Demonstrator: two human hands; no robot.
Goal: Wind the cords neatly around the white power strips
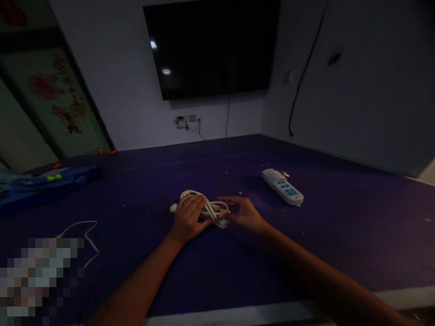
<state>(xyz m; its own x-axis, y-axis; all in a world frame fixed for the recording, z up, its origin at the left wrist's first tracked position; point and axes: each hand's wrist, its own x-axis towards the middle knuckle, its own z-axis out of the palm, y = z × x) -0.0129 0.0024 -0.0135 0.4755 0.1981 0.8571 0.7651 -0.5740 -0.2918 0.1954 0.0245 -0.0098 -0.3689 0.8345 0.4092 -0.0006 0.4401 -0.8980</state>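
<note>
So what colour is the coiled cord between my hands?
The coiled cord looks off-white in this dim light; the head view shows it best.

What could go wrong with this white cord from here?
The white cord might spring loose if the left hand lifts off its loops. The right hand has its thumb and fingertips apart, so a loop could slip out there.
</note>
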